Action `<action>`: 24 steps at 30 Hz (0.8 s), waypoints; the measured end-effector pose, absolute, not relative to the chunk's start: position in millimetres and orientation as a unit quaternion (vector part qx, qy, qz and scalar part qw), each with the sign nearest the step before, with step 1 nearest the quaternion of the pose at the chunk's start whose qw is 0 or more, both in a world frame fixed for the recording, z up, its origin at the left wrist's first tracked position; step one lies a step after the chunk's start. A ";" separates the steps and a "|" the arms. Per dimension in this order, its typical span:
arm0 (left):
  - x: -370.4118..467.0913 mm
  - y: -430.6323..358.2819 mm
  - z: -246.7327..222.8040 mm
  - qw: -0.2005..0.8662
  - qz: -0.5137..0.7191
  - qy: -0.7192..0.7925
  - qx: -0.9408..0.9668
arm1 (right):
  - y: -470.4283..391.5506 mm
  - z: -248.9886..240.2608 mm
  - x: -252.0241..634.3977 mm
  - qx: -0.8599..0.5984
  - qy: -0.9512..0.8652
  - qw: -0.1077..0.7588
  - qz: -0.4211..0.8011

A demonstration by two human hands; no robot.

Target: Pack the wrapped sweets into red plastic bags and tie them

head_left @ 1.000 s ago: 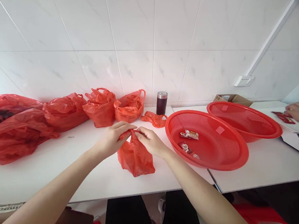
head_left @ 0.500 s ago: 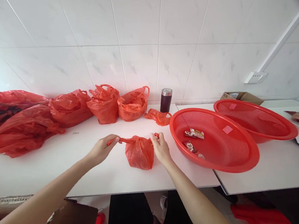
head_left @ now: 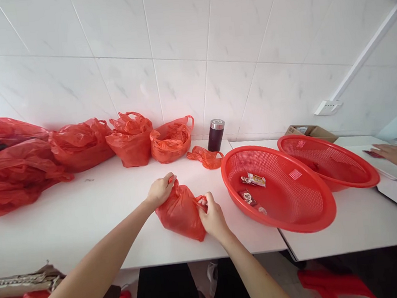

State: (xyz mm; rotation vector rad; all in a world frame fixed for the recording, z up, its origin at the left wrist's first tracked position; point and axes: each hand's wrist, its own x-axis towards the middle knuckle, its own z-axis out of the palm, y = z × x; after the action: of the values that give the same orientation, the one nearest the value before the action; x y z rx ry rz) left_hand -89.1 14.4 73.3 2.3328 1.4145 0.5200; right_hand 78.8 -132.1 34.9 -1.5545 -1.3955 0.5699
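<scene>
A filled red plastic bag (head_left: 180,212) sits tilted on the white table (head_left: 129,230) in front of me. My left hand (head_left: 161,189) is closed on the bag's upper left end. Around a handle loop on its right side, my right hand (head_left: 212,214) has its fingers curled. The bag's contents are hidden by the plastic. Just right of my right hand stands a large red plastic basket (head_left: 295,205) with several small wrapped snacks (head_left: 254,179) inside. A crumpled red plastic bag (head_left: 206,157) lies behind my hands.
Several filled red bags (head_left: 133,143) line the wall at left. A dark tumbler (head_left: 216,135) stands behind the crumpled bag. Right of the basket are a second red basket (head_left: 366,175), a cardboard box (head_left: 318,132) and another person's hand (head_left: 395,154) over a white device (head_left: 396,195).
My left hand has moved right and my right hand slightly down, so the hands are closer together. The bag has turned and tilted between them. The view has shifted slightly.
</scene>
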 end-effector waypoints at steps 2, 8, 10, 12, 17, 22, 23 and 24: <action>-88.8 19.0 70.2 0.170 0.160 0.527 0.817 | -134.6 30.6 89.7 -0.645 -0.556 0.470 0.233; -70.6 28.4 60.1 0.135 0.128 0.583 0.791 | -121.7 37.5 96.6 -0.693 -0.496 0.474 0.221; -61.8 30.2 57.8 0.123 0.123 0.596 0.784 | -113.0 46.5 89.2 -0.703 -0.485 0.473 0.215; -54.4 31.8 55.4 0.113 0.114 0.605 0.780 | -103.9 53.1 80.8 -0.720 -0.495 0.450 0.187; -47.2 40.7 48.7 0.108 0.081 0.617 0.775 | -86.4 42.8 73.8 -0.768 -0.554 0.313 0.066; -48.2 56.2 43.4 0.094 0.065 0.607 0.786 | -82.2 20.6 78.6 -0.773 -0.572 0.274 0.036; -48.5 58.6 42.2 0.086 0.065 0.604 0.790 | -82.1 18.4 78.7 -0.771 -0.578 0.266 0.029; -48.9 60.5 40.8 0.078 0.066 0.600 0.793 | -81.9 16.9 78.3 -0.769 -0.584 0.259 0.023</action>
State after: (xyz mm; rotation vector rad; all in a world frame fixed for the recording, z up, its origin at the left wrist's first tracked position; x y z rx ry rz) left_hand -48.9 60.5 40.8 2.3760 1.7968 0.1978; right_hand 78.3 -81.9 16.9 -2.0836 -1.5839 0.0618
